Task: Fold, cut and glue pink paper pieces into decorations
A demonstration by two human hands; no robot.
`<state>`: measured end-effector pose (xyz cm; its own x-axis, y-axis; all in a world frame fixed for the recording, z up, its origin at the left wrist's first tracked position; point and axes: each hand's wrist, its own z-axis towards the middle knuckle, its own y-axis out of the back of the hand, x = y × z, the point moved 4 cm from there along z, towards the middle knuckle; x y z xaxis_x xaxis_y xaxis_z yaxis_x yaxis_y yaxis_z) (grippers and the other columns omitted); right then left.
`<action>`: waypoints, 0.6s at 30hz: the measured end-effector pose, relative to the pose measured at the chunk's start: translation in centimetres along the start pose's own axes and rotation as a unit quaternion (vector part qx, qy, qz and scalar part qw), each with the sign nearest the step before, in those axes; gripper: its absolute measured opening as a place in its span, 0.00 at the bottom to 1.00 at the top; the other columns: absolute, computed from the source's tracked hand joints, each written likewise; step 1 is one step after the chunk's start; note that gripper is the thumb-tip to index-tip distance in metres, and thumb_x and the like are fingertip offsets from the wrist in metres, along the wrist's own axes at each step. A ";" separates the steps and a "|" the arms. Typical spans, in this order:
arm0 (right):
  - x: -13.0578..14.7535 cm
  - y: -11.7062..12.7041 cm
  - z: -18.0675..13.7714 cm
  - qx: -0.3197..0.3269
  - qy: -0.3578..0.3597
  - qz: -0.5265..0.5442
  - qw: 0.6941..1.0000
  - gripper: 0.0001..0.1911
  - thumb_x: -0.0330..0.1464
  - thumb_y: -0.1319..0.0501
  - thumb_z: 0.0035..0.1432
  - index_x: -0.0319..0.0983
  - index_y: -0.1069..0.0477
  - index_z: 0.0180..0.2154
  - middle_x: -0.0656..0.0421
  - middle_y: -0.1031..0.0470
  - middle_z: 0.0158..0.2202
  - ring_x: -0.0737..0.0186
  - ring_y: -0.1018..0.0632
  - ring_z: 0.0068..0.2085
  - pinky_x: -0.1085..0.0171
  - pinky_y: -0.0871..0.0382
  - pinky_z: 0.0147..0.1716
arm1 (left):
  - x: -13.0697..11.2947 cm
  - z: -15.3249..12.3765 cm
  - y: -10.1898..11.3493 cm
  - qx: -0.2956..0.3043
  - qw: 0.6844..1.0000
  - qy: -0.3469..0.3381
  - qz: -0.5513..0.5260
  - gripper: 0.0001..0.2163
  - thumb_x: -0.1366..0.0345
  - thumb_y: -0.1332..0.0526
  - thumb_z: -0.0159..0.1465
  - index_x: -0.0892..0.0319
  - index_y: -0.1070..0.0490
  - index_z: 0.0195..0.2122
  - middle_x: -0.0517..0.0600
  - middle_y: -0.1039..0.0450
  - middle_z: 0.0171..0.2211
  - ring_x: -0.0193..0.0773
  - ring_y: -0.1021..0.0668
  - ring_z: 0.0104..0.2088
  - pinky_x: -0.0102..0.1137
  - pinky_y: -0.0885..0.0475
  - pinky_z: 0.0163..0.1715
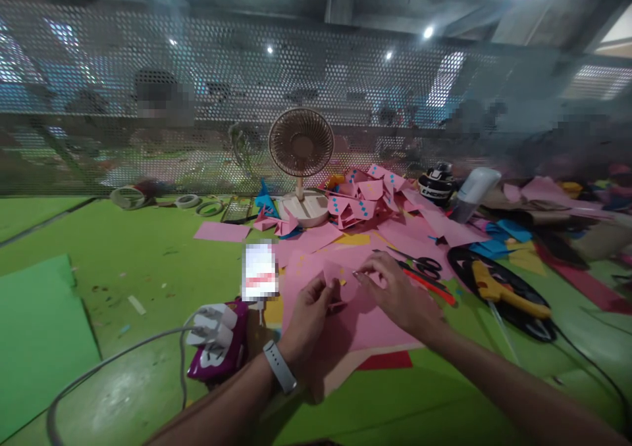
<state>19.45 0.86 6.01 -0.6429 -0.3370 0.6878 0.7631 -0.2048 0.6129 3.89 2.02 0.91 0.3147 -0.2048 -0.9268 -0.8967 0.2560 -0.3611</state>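
My left hand (316,298), with a watch band on the wrist, pinches a small piece of pink paper (334,273) that stands up from its fingers. To its right, my right hand (388,285) is raised with thumb and forefinger brought together; a tiny pale thing shows at the fingertips, too small to name. Both hands are above a large pink paper sheet (363,331) lying on the green table. Several little yellow bits lie on the pink sheet between the hands. Scissors (428,267) and a red-handled cutter (434,288) rest just beyond my right hand.
A small fan (302,147) stands at the back beside a heap of folded pink paper (368,193). A yellow glue gun (508,293) sits on a black tray to the right. At left are a lit phone (259,270), a purple power strip (222,360) with cables and tape rolls (129,197).
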 end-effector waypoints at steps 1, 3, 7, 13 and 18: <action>0.0 -0.2 -0.2 0.016 -0.015 0.014 1.000 0.08 0.35 0.44 0.60 0.38 0.30 0.34 0.55 0.29 0.37 0.60 0.28 0.39 0.61 0.35 0.41 | 0.0 0.0 0.0 -0.001 1.000 -0.005 -0.005 0.14 0.53 0.35 0.56 0.60 0.32 0.28 0.45 0.35 0.27 0.32 0.30 0.30 0.33 0.30 0.39; -0.2 -0.8 -0.5 0.053 -0.058 0.055 0.995 0.09 0.35 0.45 0.60 0.38 0.29 0.36 0.57 0.27 0.33 0.62 0.27 0.34 0.64 0.33 0.34 | -0.1 0.0 -0.1 0.000 1.000 -0.015 -0.014 0.14 0.54 0.35 0.56 0.60 0.33 0.27 0.44 0.35 0.27 0.33 0.30 0.30 0.34 0.29 0.40; -0.9 -1.7 -0.5 0.057 -0.107 0.100 0.987 0.10 0.35 0.44 0.58 0.37 0.27 0.35 0.58 0.26 0.29 0.64 0.28 0.29 0.66 0.35 0.27 | -0.1 -0.1 -0.3 -0.005 0.999 -0.020 -0.034 0.14 0.55 0.34 0.55 0.60 0.34 0.26 0.44 0.34 0.26 0.32 0.29 0.29 0.34 0.30 0.41; -0.8 -2.1 -0.4 0.049 -0.125 0.138 0.981 0.11 0.37 0.43 0.56 0.36 0.27 0.33 0.57 0.26 0.29 0.65 0.28 0.26 0.68 0.36 0.22 | 0.0 -0.1 -0.5 -0.003 0.998 -0.027 -0.057 0.14 0.55 0.33 0.55 0.60 0.32 0.27 0.45 0.31 0.26 0.32 0.28 0.30 0.32 0.30 0.40; -0.9 -2.4 -0.3 0.059 -0.131 0.177 0.974 0.11 0.37 0.42 0.54 0.36 0.27 0.33 0.58 0.26 0.28 0.67 0.29 0.24 0.68 0.36 0.21 | 0.2 -0.1 -0.4 0.003 0.997 -0.050 -0.054 0.13 0.56 0.34 0.56 0.60 0.32 0.28 0.45 0.30 0.27 0.33 0.27 0.31 0.33 0.30 0.42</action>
<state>18.23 1.37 3.86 -0.3475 -0.1187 0.9302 0.9370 -0.0070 0.3491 4.26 1.79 0.92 0.4387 -0.1363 -0.8882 -0.8541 0.2441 -0.4593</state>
